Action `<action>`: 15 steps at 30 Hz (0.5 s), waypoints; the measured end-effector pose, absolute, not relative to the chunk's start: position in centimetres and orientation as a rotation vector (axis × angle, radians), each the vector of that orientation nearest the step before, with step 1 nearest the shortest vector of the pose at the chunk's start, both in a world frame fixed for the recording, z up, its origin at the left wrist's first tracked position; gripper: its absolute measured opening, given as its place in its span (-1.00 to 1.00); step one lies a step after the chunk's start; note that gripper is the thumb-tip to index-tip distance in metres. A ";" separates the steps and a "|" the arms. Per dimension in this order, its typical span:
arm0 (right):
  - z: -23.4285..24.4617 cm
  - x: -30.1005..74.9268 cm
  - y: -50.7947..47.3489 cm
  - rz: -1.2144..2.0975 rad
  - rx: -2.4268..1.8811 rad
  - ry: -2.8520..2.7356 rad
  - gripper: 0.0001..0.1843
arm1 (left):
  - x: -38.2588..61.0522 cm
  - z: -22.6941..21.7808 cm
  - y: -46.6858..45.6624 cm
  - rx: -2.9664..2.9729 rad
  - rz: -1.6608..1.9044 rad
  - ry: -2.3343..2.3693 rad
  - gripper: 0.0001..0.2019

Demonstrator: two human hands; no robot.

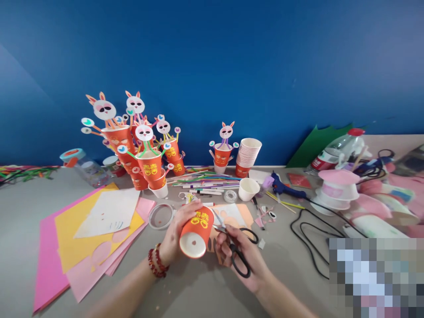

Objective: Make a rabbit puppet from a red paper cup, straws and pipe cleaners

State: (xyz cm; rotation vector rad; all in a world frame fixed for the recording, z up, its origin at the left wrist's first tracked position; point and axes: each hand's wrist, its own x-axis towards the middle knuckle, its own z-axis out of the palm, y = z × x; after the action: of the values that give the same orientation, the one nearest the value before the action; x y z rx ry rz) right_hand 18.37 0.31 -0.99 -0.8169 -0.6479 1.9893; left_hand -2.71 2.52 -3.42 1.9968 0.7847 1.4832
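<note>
My left hand [179,227] is wrapped around a red paper cup [196,232] with yellow characters. The cup lies tilted, its white base facing me, and a small hole shows in the middle of that base. In my right hand [243,256] is a pair of scissors [243,261] with black handles. Their blades point up and left, close beside the cup's right side; whether they touch it I cannot tell. Beneath both hands lies a peach paper sheet [245,214] with cut-outs. A roll of clear tape [161,216] rests left of my left hand.
Red cups with paper rabbit heads [149,163] stand at the back left. Coloured paper sheets [49,265] spread at left. Behind my hands are a stack of cups [249,152], a white cup [248,190] and pens. A blue glue gun [286,187] trails a black cord [300,236] at right.
</note>
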 end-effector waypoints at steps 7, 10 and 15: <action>-0.3 18.0 -0.7 1.574 -0.929 -1.064 -0.62 | -1.0 -3.1 2.1 1.831 1.610 0.950 -0.30; -0.6 18.3 -0.5 1.506 -0.944 -1.226 -0.63 | -0.9 -2.4 1.9 1.858 1.494 1.086 -0.40; -1.2 19.3 -0.5 1.353 -0.994 -1.542 -0.66 | -1.9 -2.2 1.9 1.873 1.303 1.274 -0.59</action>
State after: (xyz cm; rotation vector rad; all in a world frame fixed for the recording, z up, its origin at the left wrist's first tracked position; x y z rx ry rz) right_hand 19.25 -0.50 -1.22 -0.9938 -1.5424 1.3528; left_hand -1.93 1.88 -2.22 1.8733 1.2743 1.3035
